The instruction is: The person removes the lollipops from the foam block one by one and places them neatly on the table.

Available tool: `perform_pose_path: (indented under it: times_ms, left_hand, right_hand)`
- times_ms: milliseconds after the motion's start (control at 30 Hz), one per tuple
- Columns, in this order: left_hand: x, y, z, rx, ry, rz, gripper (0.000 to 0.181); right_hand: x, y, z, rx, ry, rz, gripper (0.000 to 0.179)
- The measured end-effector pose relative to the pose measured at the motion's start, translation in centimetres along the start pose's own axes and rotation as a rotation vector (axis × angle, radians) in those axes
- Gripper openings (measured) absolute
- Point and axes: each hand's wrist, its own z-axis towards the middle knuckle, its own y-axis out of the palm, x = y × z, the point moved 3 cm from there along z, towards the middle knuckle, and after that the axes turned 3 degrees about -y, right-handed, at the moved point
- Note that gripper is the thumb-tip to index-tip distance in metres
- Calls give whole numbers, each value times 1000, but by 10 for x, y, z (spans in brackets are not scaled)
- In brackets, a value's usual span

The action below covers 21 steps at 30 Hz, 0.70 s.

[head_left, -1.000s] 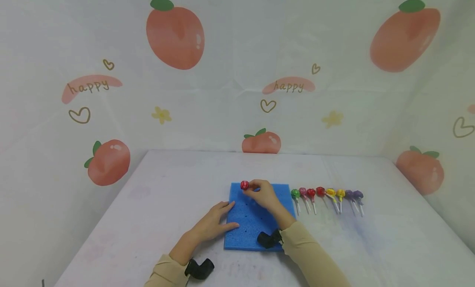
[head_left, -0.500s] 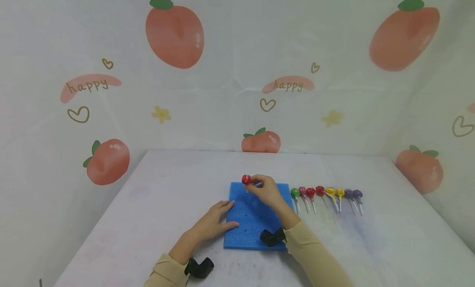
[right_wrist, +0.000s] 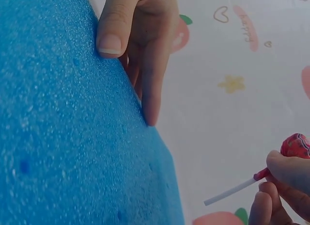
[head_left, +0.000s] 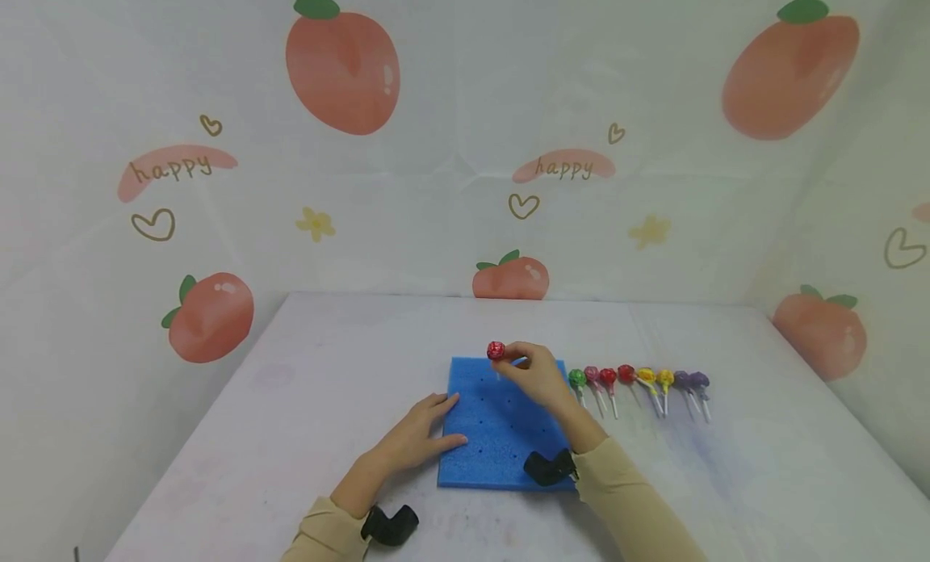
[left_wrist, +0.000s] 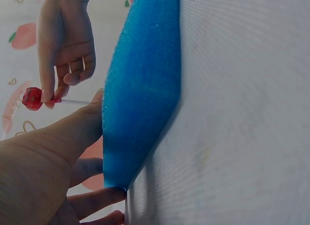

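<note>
My right hand (head_left: 536, 375) pinches a red-wrapped lollipop (head_left: 496, 350) just under its candy head, above the far part of a blue foam board (head_left: 465, 465). In the right wrist view the white stick (right_wrist: 227, 192) points away from the fingers, its tip free and apart from the foam. Small holes dot the board's top. At the board's left edge rests my left hand (head_left: 414, 437), fingers straight and spread. The right wrist view shows its thumb (right_wrist: 114, 36) on the top face and its fingers along the side.
Right of the board lies a row of wrapped lollipops: green (head_left: 577, 378), pink (head_left: 592, 374), red (head_left: 609, 375), yellow (head_left: 665, 378) and purple (head_left: 700, 380). The white table (head_left: 291, 368) ends at a fruit-printed backdrop (head_left: 436, 223). Black wrist cameras (head_left: 392, 526) sit on both cuffs.
My right hand has lifted a little and shifted right with the red lollipop. The left hand stays at the board's edge, and the row of lollipops has not moved.
</note>
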Motion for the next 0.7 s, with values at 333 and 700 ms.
perform_pose_path:
  times_ms: [333, 700]
  left_hand:
    - [2, -1, -2, -5, -24, -15, 70]
    - [4, -2, -3, -2, -14, -7, 71]
  right_hand:
    - [3, -11, -8, -17, 5, -14, 19]
    - [5, -24, -15, 13, 42, -39, 18]
